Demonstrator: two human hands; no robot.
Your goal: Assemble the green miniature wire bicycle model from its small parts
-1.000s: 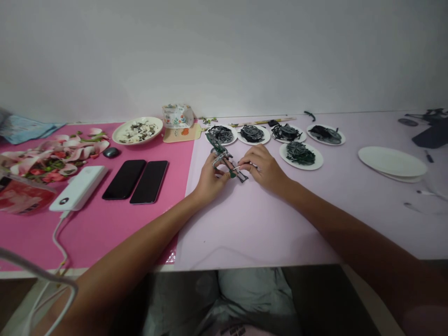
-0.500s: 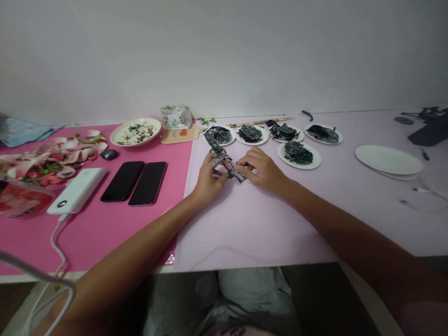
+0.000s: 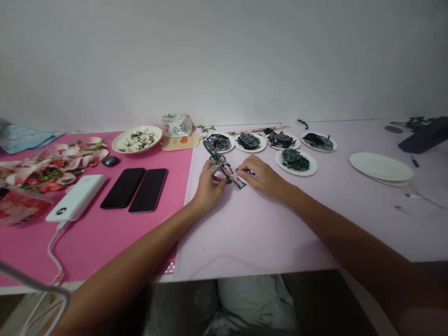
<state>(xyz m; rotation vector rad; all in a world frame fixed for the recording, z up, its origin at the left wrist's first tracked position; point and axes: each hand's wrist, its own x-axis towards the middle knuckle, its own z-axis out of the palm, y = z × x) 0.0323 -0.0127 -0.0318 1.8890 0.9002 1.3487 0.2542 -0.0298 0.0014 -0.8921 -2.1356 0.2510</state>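
Observation:
My left hand [image 3: 209, 186] is closed round a small plastic model [image 3: 220, 163] with a green wheel-like part and grey and black frame pieces, which looks like a model bicycle. A narrow black frame end [image 3: 241, 184] sticks out of it to the right, just above the table. In my right hand [image 3: 261, 175] the fingertips pinch a thin tool that looks like a small screwdriver [image 3: 233, 175]. Its silver shaft points left at the model, and most of its handle is hidden by the fingers. Whether the tip touches the model I cannot tell.
Several white plates [image 3: 297, 172] of black, grey and green plastic parts stand behind my hands. More white plates [image 3: 381, 166] lie stacked at right. On the pink mat [image 3: 147, 238] are two phones [image 3: 149, 190], a power bank [image 3: 76, 198], a bowl [image 3: 137, 139] and artificial flowers [image 3: 59, 161].
The silver shaft now shows between my right fingers and the model. My right hand has drawn slightly away from the black frame end. The whole view has shifted a little.

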